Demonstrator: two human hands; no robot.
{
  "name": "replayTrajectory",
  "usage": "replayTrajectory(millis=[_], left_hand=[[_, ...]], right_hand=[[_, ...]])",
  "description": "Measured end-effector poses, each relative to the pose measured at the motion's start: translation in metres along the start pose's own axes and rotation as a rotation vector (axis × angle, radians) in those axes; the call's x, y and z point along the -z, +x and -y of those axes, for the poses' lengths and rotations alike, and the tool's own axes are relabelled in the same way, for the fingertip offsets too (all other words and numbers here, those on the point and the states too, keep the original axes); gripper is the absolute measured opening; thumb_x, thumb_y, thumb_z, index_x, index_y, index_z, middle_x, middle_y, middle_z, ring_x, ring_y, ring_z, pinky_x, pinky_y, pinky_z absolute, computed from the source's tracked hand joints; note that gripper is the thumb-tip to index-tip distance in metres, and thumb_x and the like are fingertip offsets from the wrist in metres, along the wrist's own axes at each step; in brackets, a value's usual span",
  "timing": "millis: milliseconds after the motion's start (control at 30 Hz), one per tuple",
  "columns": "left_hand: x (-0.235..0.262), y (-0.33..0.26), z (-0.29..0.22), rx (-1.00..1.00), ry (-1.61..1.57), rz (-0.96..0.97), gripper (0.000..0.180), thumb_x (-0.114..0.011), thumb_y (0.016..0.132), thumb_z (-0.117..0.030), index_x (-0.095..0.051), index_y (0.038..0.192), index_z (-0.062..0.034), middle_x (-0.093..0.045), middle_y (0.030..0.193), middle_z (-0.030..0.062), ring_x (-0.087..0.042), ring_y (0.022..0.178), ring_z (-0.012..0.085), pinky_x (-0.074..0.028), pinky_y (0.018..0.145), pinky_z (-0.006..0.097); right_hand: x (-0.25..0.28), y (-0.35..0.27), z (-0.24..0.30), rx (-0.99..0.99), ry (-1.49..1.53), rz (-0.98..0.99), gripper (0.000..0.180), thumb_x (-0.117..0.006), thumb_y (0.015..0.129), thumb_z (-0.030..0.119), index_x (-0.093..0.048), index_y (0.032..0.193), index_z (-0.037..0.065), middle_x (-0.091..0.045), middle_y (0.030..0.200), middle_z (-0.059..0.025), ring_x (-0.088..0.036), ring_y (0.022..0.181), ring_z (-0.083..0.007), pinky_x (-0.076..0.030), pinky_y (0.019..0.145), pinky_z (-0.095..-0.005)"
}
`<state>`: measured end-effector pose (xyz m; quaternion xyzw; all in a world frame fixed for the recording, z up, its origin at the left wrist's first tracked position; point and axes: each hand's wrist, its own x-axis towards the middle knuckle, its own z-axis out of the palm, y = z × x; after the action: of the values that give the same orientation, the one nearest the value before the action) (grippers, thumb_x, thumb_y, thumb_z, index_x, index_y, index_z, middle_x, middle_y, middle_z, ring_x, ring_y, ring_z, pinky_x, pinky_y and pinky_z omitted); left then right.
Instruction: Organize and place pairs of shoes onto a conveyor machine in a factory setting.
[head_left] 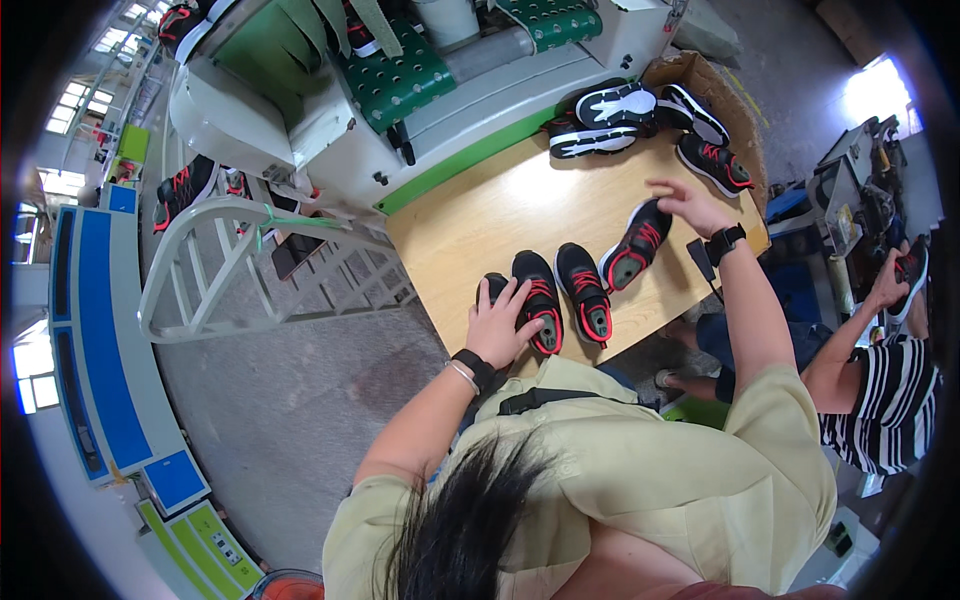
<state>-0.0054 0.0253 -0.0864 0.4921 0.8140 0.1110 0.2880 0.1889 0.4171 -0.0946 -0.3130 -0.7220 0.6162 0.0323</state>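
Observation:
Four black sneakers with red laces and red-lined collars are lined up in front of me on a wooden table. My left hand [498, 328] lies with spread fingers over the leftmost sneaker [491, 286], covering most of it, and reaches the second sneaker [538, 293]. Just right of these stands the third sneaker [582, 290]. The fourth sneaker [640, 242] sits at an angle, its toe pointing away from me. At that toe is my right hand [692, 205], its fingers stretched out and apart; whether it touches the shoe is hard to see.
Beyond the wooden table [470, 215] runs a machine with a green perforated belt [400, 85]. Several sneakers pile up at the table's far right, some showing white soles [615, 105], beside a cardboard box [735, 95]. A metal rack [215, 265] stands left. At right, another person holds a sneaker [908, 275].

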Motion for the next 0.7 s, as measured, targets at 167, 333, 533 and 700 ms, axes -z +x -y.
replayTrajectory(millis=[167, 333, 533, 700], left_hand=[[-0.002, 0.002, 0.000, -0.016, 0.005, -0.026, 0.073, -0.060, 0.088, -0.053, -0.035, 0.149, -0.0222, -0.037, 0.153, 0.0108, -0.020, 0.142, 0.0479, -0.028, 0.107, 0.061], [-0.002, 0.002, 0.002, 0.001, 0.026, -0.015, 0.073, -0.059, 0.089, -0.053, -0.033, 0.150, -0.0225, -0.035, 0.154, 0.0104, -0.017, 0.143, 0.0478, -0.027, 0.108, 0.061], [0.055, 0.053, -0.001, 0.018, -0.065, 0.235, 0.058, -0.052, 0.091, -0.057, -0.058, 0.130, -0.0133, -0.065, 0.119, 0.0140, -0.054, 0.120, 0.0326, -0.030, 0.103, 0.054], [0.081, 0.105, 0.002, -0.126, -0.149, 0.006, 0.053, -0.058, 0.092, -0.044, -0.056, 0.129, -0.0061, -0.063, 0.119, 0.0184, -0.059, 0.112, 0.0352, -0.042, 0.101, 0.044]], right_hand=[[0.081, 0.042, -0.030, -0.129, -0.803, -1.015, 0.065, -0.070, 0.073, 0.014, -0.052, 0.134, 0.009, -0.061, 0.125, -0.0142, -0.055, 0.121, -0.0333, -0.041, 0.105, -0.0376], [0.095, 0.020, -0.018, -0.559, -1.018, -0.719, 0.084, -0.080, 0.067, 0.026, -0.041, 0.140, 0.015, -0.053, 0.135, -0.0127, -0.049, 0.127, -0.0343, -0.038, 0.103, -0.0530], [0.054, -0.018, -0.015, -0.354, -1.227, -0.619, 0.052, -0.078, 0.064, 0.025, -0.056, 0.108, 0.007, -0.069, 0.090, -0.0186, -0.067, 0.088, -0.0382, -0.054, 0.077, -0.0462], [0.017, -0.037, 0.053, -0.667, -0.758, 0.339, 0.062, -0.076, 0.068, 0.055, -0.071, 0.098, 0.001, -0.070, 0.093, -0.0220, -0.068, 0.085, -0.0357, -0.053, 0.074, -0.0419]])
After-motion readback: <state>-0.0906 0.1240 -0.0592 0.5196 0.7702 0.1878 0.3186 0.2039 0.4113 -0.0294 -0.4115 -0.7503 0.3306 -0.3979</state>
